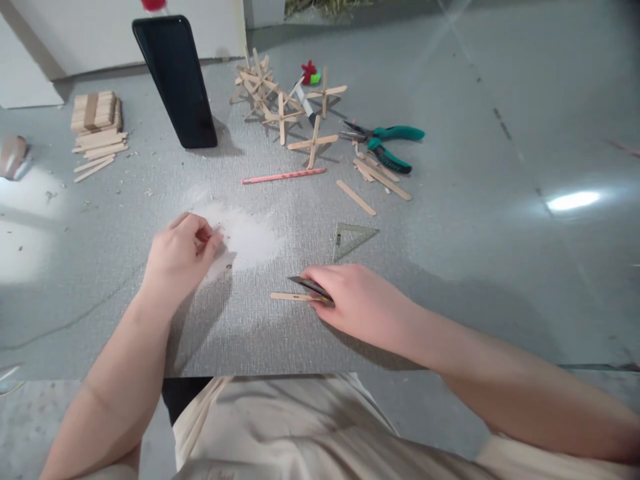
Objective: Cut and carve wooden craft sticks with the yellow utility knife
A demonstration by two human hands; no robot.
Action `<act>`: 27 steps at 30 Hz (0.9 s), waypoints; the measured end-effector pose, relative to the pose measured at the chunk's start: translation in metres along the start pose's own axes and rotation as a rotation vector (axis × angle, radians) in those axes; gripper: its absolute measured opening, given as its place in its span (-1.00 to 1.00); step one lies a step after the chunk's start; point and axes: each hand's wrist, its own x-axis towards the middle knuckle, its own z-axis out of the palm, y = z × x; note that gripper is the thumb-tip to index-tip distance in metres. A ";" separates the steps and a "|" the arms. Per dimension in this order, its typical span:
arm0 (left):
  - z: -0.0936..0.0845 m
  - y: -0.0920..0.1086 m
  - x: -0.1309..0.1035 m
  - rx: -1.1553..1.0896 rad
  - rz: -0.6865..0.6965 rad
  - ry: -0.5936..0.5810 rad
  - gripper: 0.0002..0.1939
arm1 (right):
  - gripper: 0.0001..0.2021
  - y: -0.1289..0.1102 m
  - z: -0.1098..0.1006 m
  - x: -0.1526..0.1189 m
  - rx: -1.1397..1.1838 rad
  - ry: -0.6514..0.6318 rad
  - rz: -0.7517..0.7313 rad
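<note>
My right hand [353, 297] is closed around a craft knife [311, 288], its blade pointing left. Under the knife lies a wooden stick [290, 297] with a small dark slot in it; its right end is hidden by my fingers. To the left, my left hand [187, 250] is raised over a white powdery patch [250, 237], with thumb and fingers pinched together. Whatever it may hold is too small to make out. A clear triangle ruler [353, 240] rests just beyond my right hand.
Farther back are a pink pencil [283, 177], green-handled pliers [385, 143], loose sticks [356, 198] and several stick crosses [314, 142]. A black phone [177, 83] stands upright behind my left hand, with stacked sticks [95, 112] at its left.
</note>
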 end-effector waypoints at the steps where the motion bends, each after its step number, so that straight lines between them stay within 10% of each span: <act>1: 0.001 0.001 -0.001 0.004 0.026 -0.038 -0.85 | -0.86 -0.001 -0.001 0.001 -0.001 -0.006 0.009; 14: 0.012 0.006 -0.009 0.001 0.378 -0.304 -0.81 | -0.91 0.004 -0.002 0.006 0.138 -0.019 0.044; 19: 0.007 0.012 -0.009 0.004 0.441 -0.520 -0.67 | -0.88 0.018 -0.016 0.010 0.557 -0.131 0.102; 27: 0.007 0.008 -0.007 0.106 0.378 -0.283 -0.65 | -0.75 0.026 -0.026 0.008 0.823 -0.083 0.181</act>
